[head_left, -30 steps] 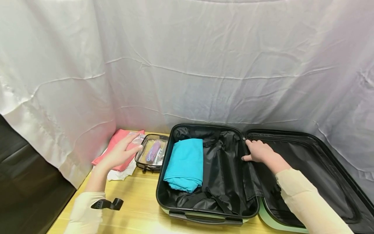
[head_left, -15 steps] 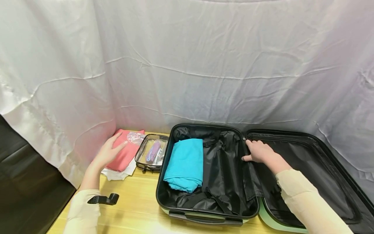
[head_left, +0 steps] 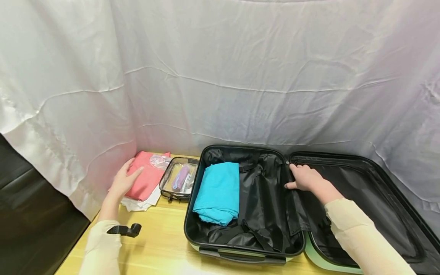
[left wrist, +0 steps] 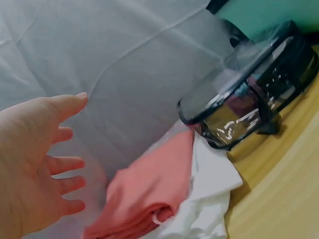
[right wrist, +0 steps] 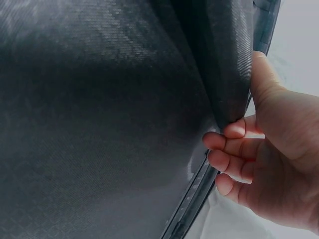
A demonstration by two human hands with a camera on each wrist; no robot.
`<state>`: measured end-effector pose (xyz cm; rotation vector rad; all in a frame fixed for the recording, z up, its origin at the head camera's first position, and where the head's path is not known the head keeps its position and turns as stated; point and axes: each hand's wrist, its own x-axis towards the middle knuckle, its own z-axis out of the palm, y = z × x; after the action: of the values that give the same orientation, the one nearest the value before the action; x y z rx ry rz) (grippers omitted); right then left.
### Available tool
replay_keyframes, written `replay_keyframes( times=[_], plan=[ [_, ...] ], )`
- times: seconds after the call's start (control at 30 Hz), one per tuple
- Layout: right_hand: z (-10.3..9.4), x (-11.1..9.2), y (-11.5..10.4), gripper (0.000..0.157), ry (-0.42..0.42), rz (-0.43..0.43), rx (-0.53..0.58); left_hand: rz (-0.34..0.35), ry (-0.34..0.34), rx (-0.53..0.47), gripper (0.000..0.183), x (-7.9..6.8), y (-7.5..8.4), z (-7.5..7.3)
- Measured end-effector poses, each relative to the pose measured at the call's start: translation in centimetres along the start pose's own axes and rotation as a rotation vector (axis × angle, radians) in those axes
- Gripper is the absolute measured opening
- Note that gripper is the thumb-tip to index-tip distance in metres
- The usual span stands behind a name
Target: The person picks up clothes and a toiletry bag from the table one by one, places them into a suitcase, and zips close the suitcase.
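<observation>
My left hand point(head_left: 123, 181) hovers at the left edge of a folded coral-pink garment point(head_left: 148, 175), its fingers spread and holding nothing. In the left wrist view the garment point(left wrist: 149, 186) lies on a white cloth point(left wrist: 214, 174), apart from the fingertips. My right hand point(head_left: 305, 178) is at the hinge side of an open suitcase point(head_left: 245, 256). The right wrist view shows its thumb and curled fingers pinching the black lining flap point(right wrist: 232, 64) beside a zipper. Inside the suitcase's left half lies a folded turquoise cloth point(head_left: 218, 193).
A clear zip pouch point(head_left: 178, 179) with a purple item inside stands between the garment and the suitcase. The suitcase's other half point(head_left: 357, 206) lies open at the right. A grey curtain point(head_left: 240, 84) hangs behind the wooden table point(head_left: 158, 244).
My left hand has moved left, away from the pouch side, to the garment's left edge, uncovering more of the garment. The right hand has stayed in place.
</observation>
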<state>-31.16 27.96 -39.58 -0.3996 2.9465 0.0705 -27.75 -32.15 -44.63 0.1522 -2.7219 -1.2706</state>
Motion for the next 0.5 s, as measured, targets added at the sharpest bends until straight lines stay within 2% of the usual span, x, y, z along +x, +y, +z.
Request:
replay_keyframes(
  times=[0.23,0.33,0.5],
  plan=[
    [0.0,0.0,0.1,0.081,-0.003,-0.001,0.003,-0.036,0.078,-0.054,0.081,1.0,-1.2,0.7],
    [0.0,0.1,0.1,0.081,-0.005,0.0,0.003,-0.046,0.101,-0.043,0.08,1.5,-1.6,1.0],
    [0.1,0.1,0.2,0.081,-0.004,-0.002,0.003,-0.08,0.103,0.004,0.077,2.5,-1.9,1.3]
  ],
)
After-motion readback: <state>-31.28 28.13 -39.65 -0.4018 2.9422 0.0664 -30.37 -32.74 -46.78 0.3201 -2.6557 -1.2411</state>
